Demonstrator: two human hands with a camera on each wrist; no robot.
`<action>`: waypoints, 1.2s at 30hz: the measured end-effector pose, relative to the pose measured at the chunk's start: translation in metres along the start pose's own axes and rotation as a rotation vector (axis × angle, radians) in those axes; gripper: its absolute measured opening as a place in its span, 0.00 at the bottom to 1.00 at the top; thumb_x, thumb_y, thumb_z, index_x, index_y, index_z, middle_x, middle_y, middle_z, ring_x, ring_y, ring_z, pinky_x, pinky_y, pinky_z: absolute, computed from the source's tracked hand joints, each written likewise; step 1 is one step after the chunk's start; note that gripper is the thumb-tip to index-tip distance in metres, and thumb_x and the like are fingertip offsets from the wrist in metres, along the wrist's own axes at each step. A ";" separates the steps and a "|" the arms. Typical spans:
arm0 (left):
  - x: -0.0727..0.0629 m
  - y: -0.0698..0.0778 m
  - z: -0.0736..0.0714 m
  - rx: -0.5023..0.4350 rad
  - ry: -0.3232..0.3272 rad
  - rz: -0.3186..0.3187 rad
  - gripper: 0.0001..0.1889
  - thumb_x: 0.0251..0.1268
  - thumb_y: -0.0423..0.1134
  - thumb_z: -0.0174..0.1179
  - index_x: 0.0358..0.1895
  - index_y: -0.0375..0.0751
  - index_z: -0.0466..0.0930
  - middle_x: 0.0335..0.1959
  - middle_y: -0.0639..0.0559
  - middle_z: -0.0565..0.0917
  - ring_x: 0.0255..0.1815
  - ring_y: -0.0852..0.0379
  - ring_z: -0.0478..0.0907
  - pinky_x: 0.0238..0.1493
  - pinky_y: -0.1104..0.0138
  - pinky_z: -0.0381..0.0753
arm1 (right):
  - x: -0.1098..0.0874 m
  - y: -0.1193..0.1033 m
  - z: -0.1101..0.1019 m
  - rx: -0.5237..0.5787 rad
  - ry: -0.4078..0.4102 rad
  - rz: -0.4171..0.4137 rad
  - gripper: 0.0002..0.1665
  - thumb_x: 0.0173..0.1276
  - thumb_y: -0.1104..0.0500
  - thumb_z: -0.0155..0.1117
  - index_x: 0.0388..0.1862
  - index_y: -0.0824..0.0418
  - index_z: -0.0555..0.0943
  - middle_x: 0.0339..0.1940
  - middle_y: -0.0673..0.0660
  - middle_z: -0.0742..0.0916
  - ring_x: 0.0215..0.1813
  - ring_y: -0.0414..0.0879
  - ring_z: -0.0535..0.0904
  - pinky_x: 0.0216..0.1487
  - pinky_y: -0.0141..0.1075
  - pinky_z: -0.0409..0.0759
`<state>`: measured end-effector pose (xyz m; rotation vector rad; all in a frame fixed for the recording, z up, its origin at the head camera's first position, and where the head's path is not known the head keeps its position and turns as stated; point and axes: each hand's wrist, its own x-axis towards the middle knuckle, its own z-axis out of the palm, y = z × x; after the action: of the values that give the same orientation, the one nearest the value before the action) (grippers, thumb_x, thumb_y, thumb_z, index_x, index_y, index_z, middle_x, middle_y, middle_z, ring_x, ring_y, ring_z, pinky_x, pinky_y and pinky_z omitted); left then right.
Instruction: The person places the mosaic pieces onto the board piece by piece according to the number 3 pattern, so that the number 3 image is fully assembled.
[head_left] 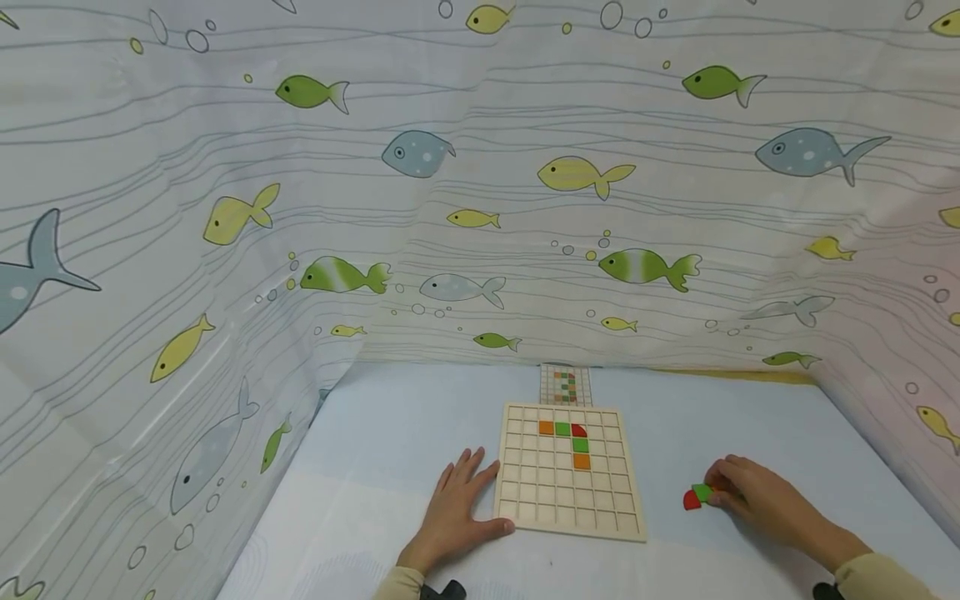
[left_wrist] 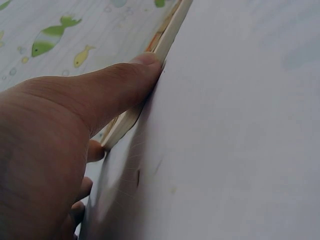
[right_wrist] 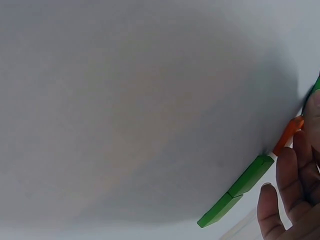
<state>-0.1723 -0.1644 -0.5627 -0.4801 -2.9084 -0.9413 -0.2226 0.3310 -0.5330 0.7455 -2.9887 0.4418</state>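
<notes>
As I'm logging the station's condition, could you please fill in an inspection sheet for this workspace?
Surface: pale table.
Job's things: board with five set tiles; pattern card beyond it; loose tiles to its right, red and green among them.
Clutter: nothing seen.
Grips: left hand touches the board's edge; right hand touches the loose tiles, hold unclear.
Cables: nothing seen.
Surroundings: fish-print sheeting.

Over my remote feed, I am seeing a pale beige left sleeve (head_left: 400, 585) ending behind the bare left hand (head_left: 457, 512) and a matching right sleeve (head_left: 881, 577) behind the bare right hand (head_left: 765, 504); a rounded black device (head_left: 447, 592) and another black device (head_left: 827, 592) are showing beside the respective cuffs.
</notes>
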 end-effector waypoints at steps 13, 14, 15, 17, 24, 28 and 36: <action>-0.002 0.001 -0.002 0.001 0.012 0.002 0.48 0.58 0.67 0.71 0.78 0.44 0.72 0.84 0.38 0.64 0.86 0.32 0.55 0.83 0.33 0.52 | 0.004 -0.002 0.001 0.002 0.045 -0.036 0.12 0.65 0.56 0.79 0.42 0.52 0.83 0.35 0.37 0.82 0.36 0.25 0.72 0.37 0.30 0.83; -0.002 0.001 -0.002 -0.001 0.012 0.000 0.48 0.58 0.67 0.71 0.78 0.44 0.72 0.84 0.37 0.64 0.86 0.32 0.55 0.83 0.33 0.52 | 0.005 -0.003 0.001 0.000 0.049 -0.041 0.12 0.65 0.56 0.79 0.42 0.52 0.83 0.35 0.37 0.82 0.36 0.25 0.72 0.36 0.30 0.83; -0.002 0.001 -0.002 -0.002 0.011 -0.001 0.48 0.58 0.67 0.71 0.78 0.44 0.72 0.84 0.37 0.64 0.86 0.32 0.55 0.83 0.32 0.52 | 0.006 -0.003 0.001 -0.002 0.055 -0.045 0.12 0.65 0.57 0.79 0.42 0.52 0.83 0.35 0.37 0.82 0.36 0.25 0.72 0.36 0.30 0.83; -0.001 0.001 -0.002 -0.005 0.008 -0.004 0.48 0.58 0.67 0.71 0.78 0.44 0.72 0.84 0.38 0.63 0.86 0.32 0.54 0.83 0.33 0.52 | 0.007 -0.004 0.001 -0.005 0.063 -0.048 0.12 0.65 0.58 0.79 0.41 0.51 0.83 0.35 0.37 0.82 0.36 0.25 0.73 0.36 0.30 0.83; -0.001 0.001 -0.002 -0.004 0.006 0.005 0.48 0.58 0.68 0.71 0.78 0.44 0.72 0.84 0.38 0.63 0.86 0.33 0.54 0.83 0.33 0.52 | 0.016 -0.011 0.001 -0.030 0.092 -0.042 0.12 0.65 0.61 0.79 0.42 0.53 0.83 0.37 0.39 0.84 0.37 0.27 0.75 0.37 0.30 0.84; 0.000 0.000 -0.003 -0.003 0.009 0.005 0.48 0.58 0.68 0.71 0.78 0.44 0.72 0.84 0.38 0.63 0.87 0.33 0.54 0.84 0.33 0.52 | 0.025 -0.018 -0.001 -0.020 0.075 -0.027 0.12 0.65 0.62 0.79 0.42 0.54 0.83 0.36 0.40 0.84 0.37 0.29 0.75 0.37 0.30 0.85; 0.000 0.000 -0.002 -0.007 -0.001 0.000 0.49 0.59 0.68 0.70 0.78 0.44 0.72 0.85 0.39 0.63 0.87 0.33 0.53 0.84 0.33 0.51 | 0.041 -0.037 0.004 0.045 0.000 0.032 0.11 0.67 0.59 0.78 0.43 0.55 0.83 0.35 0.41 0.83 0.36 0.31 0.73 0.36 0.31 0.81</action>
<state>-0.1728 -0.1658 -0.5616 -0.4805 -2.9067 -0.9517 -0.2417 0.2795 -0.5234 0.7025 -3.0042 0.5121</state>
